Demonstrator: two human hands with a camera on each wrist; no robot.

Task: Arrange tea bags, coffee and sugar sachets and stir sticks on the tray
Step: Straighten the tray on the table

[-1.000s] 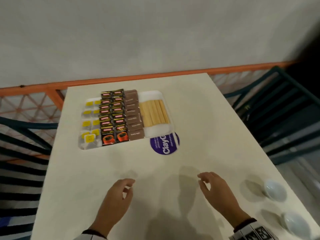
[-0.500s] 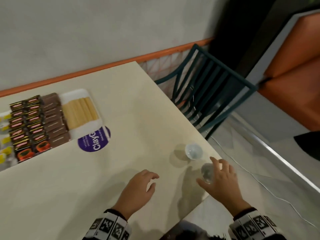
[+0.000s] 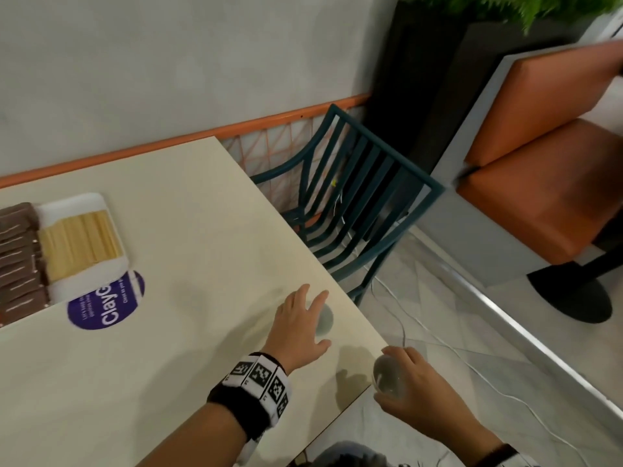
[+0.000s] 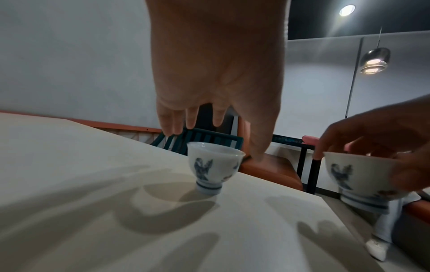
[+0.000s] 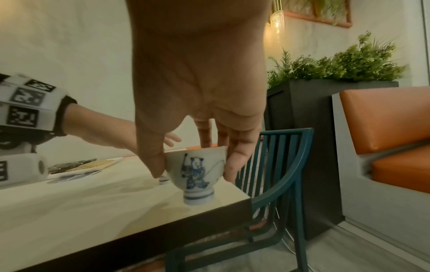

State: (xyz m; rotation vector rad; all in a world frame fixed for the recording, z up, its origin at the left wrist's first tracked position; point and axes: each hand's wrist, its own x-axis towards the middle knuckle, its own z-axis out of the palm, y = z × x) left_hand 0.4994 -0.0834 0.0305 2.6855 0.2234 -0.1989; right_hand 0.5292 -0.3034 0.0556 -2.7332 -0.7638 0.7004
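Note:
The white tray (image 3: 84,200) lies at the table's far left, holding a row of wooden stir sticks (image 3: 81,241) and brown sachets (image 3: 18,261); the rest of it is out of frame. My left hand (image 3: 300,315) hovers with fingers spread over a small blue-and-white cup (image 4: 215,171) that stands on the table, without touching it. My right hand (image 3: 396,372) grips a second such cup (image 5: 197,176) by the rim between thumb and fingers, lifted at the table's right edge.
A purple round sticker (image 3: 106,303) is on the cream table (image 3: 188,251) beside the tray. A teal slatted chair (image 3: 364,203) stands just past the table's right edge, with an orange bench (image 3: 539,183) and a dark planter (image 5: 302,103) beyond it.
The view has swung right, away from the tray. My left hand has moved right over the farther cup. My right hand has closed on the nearer cup and lifted it.

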